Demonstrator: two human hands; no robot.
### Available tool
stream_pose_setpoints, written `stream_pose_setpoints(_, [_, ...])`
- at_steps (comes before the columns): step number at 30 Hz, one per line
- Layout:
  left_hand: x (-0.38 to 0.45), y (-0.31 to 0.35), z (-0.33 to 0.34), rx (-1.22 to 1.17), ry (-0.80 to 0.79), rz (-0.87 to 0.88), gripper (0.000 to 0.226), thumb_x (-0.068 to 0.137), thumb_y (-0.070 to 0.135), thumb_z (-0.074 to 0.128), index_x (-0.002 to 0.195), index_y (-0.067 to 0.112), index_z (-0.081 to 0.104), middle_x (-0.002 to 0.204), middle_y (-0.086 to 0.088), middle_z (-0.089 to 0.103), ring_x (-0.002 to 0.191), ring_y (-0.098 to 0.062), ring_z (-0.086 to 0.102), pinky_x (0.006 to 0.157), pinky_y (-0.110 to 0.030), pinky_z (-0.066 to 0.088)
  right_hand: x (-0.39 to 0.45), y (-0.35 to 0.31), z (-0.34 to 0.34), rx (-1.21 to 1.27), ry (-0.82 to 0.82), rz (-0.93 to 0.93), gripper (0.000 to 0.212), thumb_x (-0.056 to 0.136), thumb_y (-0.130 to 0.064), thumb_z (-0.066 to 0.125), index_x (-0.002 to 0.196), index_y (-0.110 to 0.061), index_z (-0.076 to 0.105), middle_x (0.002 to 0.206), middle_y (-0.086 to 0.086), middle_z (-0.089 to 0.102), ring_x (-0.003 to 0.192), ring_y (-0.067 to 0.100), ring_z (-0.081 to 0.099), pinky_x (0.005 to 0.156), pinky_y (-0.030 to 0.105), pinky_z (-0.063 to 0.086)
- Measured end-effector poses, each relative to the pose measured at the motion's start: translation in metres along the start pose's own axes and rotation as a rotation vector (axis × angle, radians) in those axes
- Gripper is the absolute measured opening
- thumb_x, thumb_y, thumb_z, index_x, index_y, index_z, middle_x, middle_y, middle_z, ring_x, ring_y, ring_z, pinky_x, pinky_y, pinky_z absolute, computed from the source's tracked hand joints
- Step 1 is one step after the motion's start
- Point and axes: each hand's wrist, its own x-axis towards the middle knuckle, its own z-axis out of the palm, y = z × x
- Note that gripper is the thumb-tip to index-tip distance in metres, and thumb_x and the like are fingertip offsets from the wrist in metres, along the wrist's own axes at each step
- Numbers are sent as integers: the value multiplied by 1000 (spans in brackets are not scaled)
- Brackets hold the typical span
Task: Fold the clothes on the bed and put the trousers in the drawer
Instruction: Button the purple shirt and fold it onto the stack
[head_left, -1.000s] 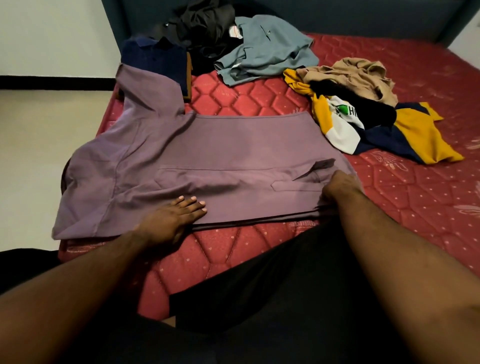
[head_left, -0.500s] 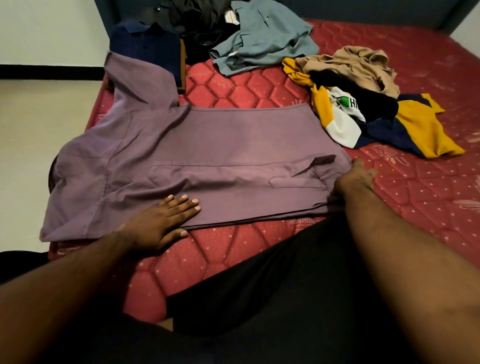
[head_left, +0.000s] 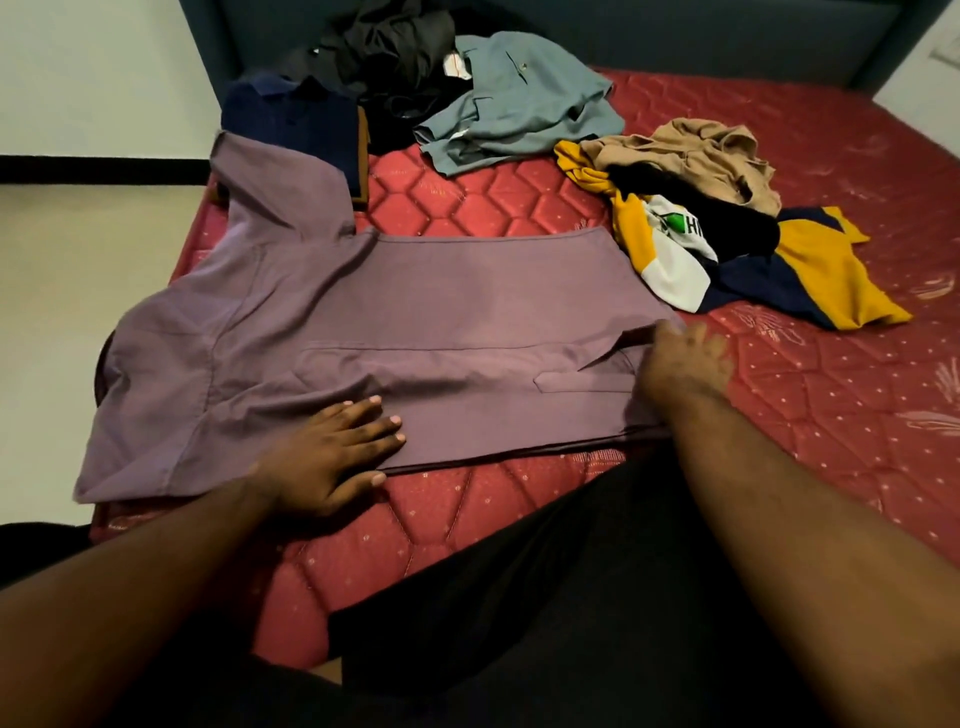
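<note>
A mauve shirt (head_left: 441, 301) lies spread flat on the red mattress (head_left: 779, 415), partly folded, one sleeve pointing up left. My left hand (head_left: 332, 452) presses flat on its near edge, fingers straight. At the shirt's right end my right hand (head_left: 685, 358) is blurred, its fingers spread over the cloth by the collar. Unfolded clothes lie behind: a grey-blue shirt (head_left: 519, 98), a black pile (head_left: 395, 57), a tan garment (head_left: 696, 150) and a yellow, navy and white jersey (head_left: 769, 260).
A folded navy garment (head_left: 291, 124) sits at the mattress's far left corner, by the dark headboard (head_left: 675, 36). The pale floor (head_left: 78, 291) runs along the left of the bed. My dark-clothed leg (head_left: 545, 597) lies on the near mattress.
My right hand has slid up from the shirt's near right corner toward the collar and its fingers have spread. The left hand has stayed pressing on the near edge.
</note>
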Motion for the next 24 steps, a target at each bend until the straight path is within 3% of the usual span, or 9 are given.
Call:
stream_pose_setpoints(3, [43, 22, -8, 94, 142, -46, 59, 102, 50, 20, 128, 21, 64, 136, 0, 59, 130, -27, 51, 101, -37, 31, -7, -40, 12, -31, 46, -422, 59, 90, -37, 57, 144, -24, 37, 148, 17, 31, 132, 38, 33, 108, 49, 32])
stream_pose_setpoints(6, [96, 35, -15, 16, 25, -315, 63, 95, 54, 18, 143, 25, 48, 151, 1, 44, 141, -25, 36, 110, -42, 27, -23, -66, 32, -47, -115, -723, 71, 93, -55, 47, 153, -33, 17, 162, 8, 8, 147, 33, 11, 117, 50, 14])
stream_pose_setpoints(10, [95, 11, 7, -15, -204, -555, 85, 79, 77, 3, 154, 39, 1, 164, 10, 1, 151, -20, 2, 120, -50, 2, -13, -49, 60, -125, -351, -719, 93, 83, -77, 40, 152, -40, -9, 161, -8, -15, 149, 22, -10, 116, 53, -6])
stream_pose_setpoints(13, [56, -17, 6, 3, -195, -640, 90, 73, 86, 1, 152, 45, -4, 164, 12, -2, 151, -20, 1, 119, -51, -3, -1, -41, 64, -138, -387, -650, 109, 74, -84, 43, 151, -36, -16, 160, -12, -20, 148, 18, -14, 117, 53, -10])
stream_pose_setpoints(15, [44, -29, -7, -32, -174, -684, 87, 75, 86, 6, 153, 46, 4, 163, 15, 7, 150, -18, 8, 117, -54, 2, 1, -43, 64, -185, -369, -654, 114, 70, -87, 44, 150, -35, -20, 160, -9, -21, 148, 21, -16, 116, 56, -11])
stream_pose_setpoints(17, [42, -47, -18, -107, -36, -800, 78, 80, 78, 19, 149, 42, 30, 155, 10, 35, 142, -20, 32, 113, -51, 18, -3, -53, 58, -231, -325, -702, 119, 67, -87, 47, 150, -34, -20, 160, -6, -20, 148, 25, -16, 113, 60, -10])
stream_pose_setpoints(19, [48, -71, -37, -303, 75, -877, 60, 81, 70, 42, 121, 31, 63, 118, 3, 69, 109, -19, 63, 97, -39, 44, -16, -75, 50, -208, -216, -804, 117, 68, -86, 47, 153, -32, -13, 161, -3, -16, 148, 25, -14, 112, 61, -8])
stream_pose_setpoints(21, [57, -88, -56, -562, -96, -861, 33, 82, 50, 70, 84, 17, 72, 71, 3, 71, 63, -8, 64, 64, -21, 51, -44, -110, 50, -109, -121, -1008, 104, 74, -84, 36, 155, -28, 4, 163, 2, -5, 150, 26, -5, 115, 59, -3])
stream_pose_setpoints(24, [73, -102, -71, -661, -299, -728, 19, 81, 25, 79, 75, 9, 71, 61, 2, 64, 54, -6, 53, 58, -21, 45, -102, -161, 85, -51, -67, -1342, 86, 80, -76, 24, 150, -26, 32, 159, 7, 24, 146, 33, 20, 113, 63, 12])
